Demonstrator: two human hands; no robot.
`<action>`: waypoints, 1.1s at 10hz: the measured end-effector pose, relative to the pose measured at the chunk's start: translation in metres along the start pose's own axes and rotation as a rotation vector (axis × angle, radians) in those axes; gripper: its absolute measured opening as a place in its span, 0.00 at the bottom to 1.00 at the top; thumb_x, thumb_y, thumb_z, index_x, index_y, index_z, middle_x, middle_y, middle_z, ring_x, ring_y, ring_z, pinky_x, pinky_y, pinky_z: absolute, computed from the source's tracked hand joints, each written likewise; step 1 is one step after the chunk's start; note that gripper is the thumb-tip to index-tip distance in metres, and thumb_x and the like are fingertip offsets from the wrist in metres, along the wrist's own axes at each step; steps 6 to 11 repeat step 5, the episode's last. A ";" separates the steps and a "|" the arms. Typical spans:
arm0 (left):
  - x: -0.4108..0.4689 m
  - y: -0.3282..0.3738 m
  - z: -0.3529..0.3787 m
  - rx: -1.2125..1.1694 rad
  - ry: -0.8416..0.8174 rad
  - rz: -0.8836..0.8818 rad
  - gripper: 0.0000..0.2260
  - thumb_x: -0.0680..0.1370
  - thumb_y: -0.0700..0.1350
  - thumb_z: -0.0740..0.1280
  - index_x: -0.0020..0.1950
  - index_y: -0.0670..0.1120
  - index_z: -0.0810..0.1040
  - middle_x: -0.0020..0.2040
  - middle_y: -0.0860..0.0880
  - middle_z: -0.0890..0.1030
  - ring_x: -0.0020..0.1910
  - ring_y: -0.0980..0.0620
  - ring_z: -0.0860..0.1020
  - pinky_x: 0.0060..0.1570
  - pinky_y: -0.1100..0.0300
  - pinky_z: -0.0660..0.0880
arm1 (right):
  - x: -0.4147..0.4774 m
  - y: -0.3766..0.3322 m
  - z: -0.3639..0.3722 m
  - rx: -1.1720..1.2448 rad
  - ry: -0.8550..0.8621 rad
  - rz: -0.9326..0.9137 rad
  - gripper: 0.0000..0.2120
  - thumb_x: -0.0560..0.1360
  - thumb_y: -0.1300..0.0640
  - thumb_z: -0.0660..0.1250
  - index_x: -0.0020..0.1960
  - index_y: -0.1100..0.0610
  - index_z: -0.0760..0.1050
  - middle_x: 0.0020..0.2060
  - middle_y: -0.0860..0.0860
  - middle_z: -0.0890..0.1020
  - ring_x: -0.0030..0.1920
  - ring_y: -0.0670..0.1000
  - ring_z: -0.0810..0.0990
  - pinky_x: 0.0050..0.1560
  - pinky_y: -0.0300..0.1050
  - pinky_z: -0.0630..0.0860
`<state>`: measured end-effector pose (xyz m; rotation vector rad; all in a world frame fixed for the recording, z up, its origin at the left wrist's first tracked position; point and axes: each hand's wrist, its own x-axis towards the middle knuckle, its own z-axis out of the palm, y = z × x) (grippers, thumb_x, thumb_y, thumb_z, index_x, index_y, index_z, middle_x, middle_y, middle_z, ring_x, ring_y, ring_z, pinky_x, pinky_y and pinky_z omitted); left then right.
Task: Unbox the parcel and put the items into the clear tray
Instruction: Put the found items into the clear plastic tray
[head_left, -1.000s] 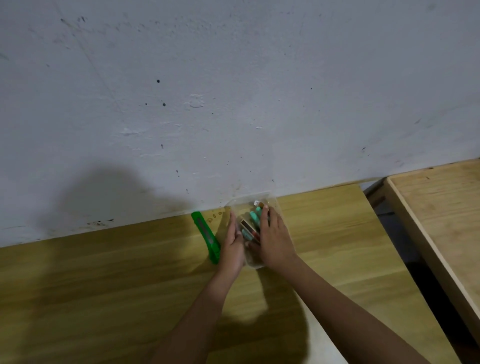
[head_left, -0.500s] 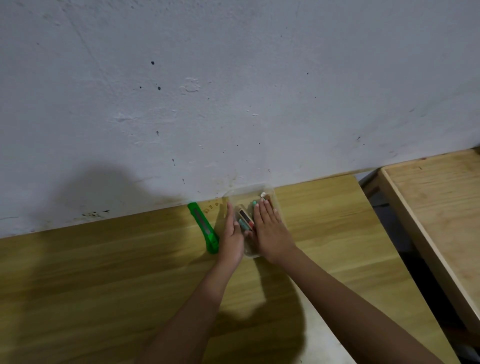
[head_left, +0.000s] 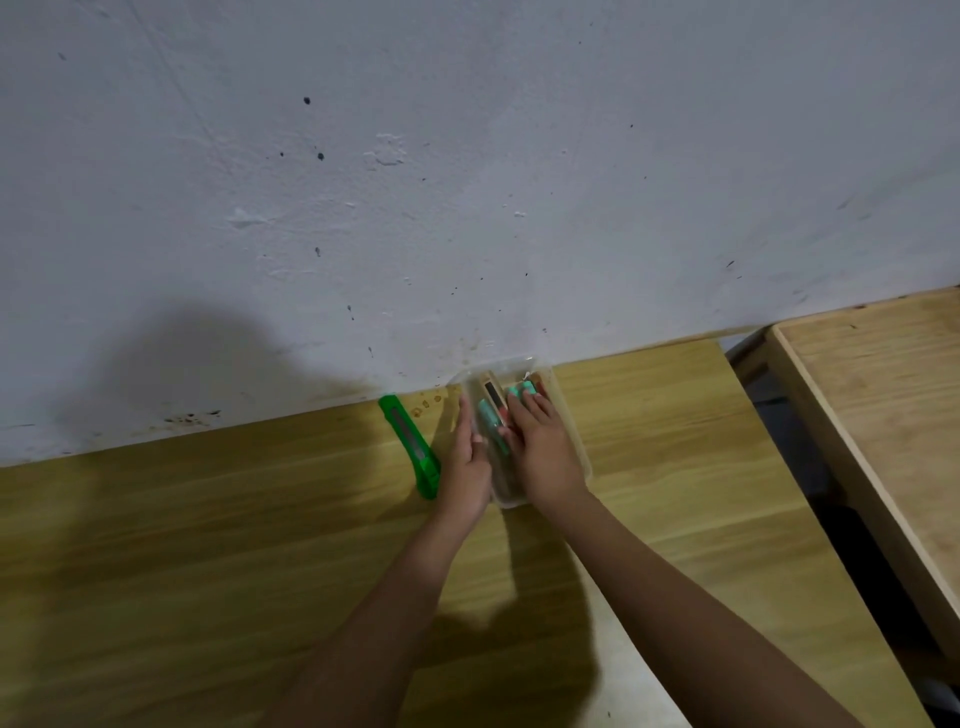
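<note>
A clear tray (head_left: 569, 410) stands on the wooden table against the white wall. Inside it lie several small items: teal pieces (head_left: 491, 423) and a tan box with a dark stripe (head_left: 492, 393). My left hand (head_left: 467, 457) lies flat along the tray's left side, fingers straight. My right hand (head_left: 545, 449) rests palm down inside the tray, fingers spread over the items and hiding some of them. Whether either hand grips anything is not visible. No parcel is in view.
A green utility knife (head_left: 410, 447) lies just left of my left hand, near the wall. The wooden table (head_left: 208, 545) ends at its right edge, beyond a dark gap stands a second, paler wooden table (head_left: 883, 415).
The view has shifted slightly. My right hand has slid a little nearer within the tray, uncovering the tan box and teal pieces at the far end. The left hand stays against the tray's side.
</note>
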<state>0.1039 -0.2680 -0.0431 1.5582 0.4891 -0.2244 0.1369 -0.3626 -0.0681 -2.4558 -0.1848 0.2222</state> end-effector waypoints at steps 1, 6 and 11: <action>0.000 0.000 -0.002 0.047 -0.004 0.017 0.25 0.82 0.36 0.49 0.76 0.52 0.47 0.77 0.49 0.55 0.62 0.63 0.58 0.49 0.82 0.62 | 0.003 -0.003 0.005 -0.027 0.017 0.022 0.22 0.79 0.56 0.57 0.72 0.58 0.62 0.72 0.58 0.65 0.75 0.57 0.57 0.75 0.48 0.54; -0.021 0.015 -0.033 0.750 -0.090 0.058 0.24 0.82 0.47 0.52 0.77 0.46 0.49 0.78 0.47 0.51 0.76 0.47 0.52 0.73 0.51 0.53 | -0.042 -0.025 -0.023 -0.198 -0.157 0.043 0.26 0.79 0.55 0.54 0.74 0.62 0.53 0.74 0.61 0.58 0.75 0.58 0.54 0.75 0.51 0.55; -0.021 0.015 -0.033 0.750 -0.090 0.058 0.24 0.82 0.47 0.52 0.77 0.46 0.49 0.78 0.47 0.51 0.76 0.47 0.52 0.73 0.51 0.53 | -0.042 -0.025 -0.023 -0.198 -0.157 0.043 0.26 0.79 0.55 0.54 0.74 0.62 0.53 0.74 0.61 0.58 0.75 0.58 0.54 0.75 0.51 0.55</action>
